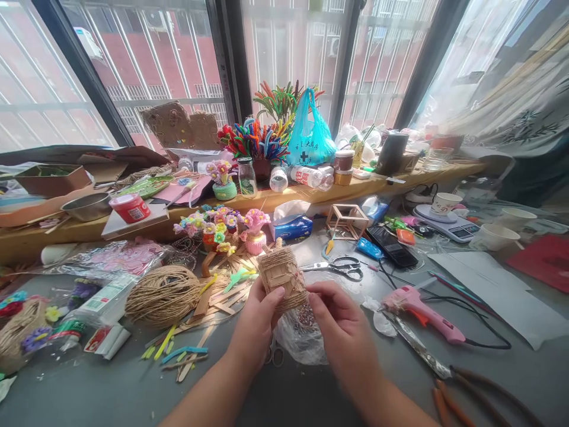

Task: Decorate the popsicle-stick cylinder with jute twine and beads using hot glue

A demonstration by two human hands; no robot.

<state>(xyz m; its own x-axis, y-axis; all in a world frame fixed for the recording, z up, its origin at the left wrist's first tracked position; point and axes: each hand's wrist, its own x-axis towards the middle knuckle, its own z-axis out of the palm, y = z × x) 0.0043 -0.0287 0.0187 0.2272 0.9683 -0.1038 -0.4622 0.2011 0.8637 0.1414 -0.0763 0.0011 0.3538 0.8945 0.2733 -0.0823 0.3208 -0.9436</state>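
Note:
My left hand point(258, 323) grips a small brown craft piece point(283, 277) wrapped in jute twine at its top and bottom, with flat wooden or card strips between. The thumb lies across its front face. At the piece's lower right corner, my right hand point(340, 326) pinches with thumb and fingertips; whether it holds the edge or a loose twine end is too small to make out. Under the hands lies a clear plastic bag point(300, 344). Just beyond are black-handled scissors point(344, 268). A ball of jute twine point(163, 295) sits to the left beside scattered wooden sticks point(226, 305).
A pink glue gun point(424, 311) with a black cord and large pliers point(448, 373) lie on the right. Further back stand a wooden cube frame point(347, 220), a black phone point(393, 246), a scale point(444, 219) and pipe-cleaner flowers point(255, 228). A crowded ledge point(200, 207) runs below the window.

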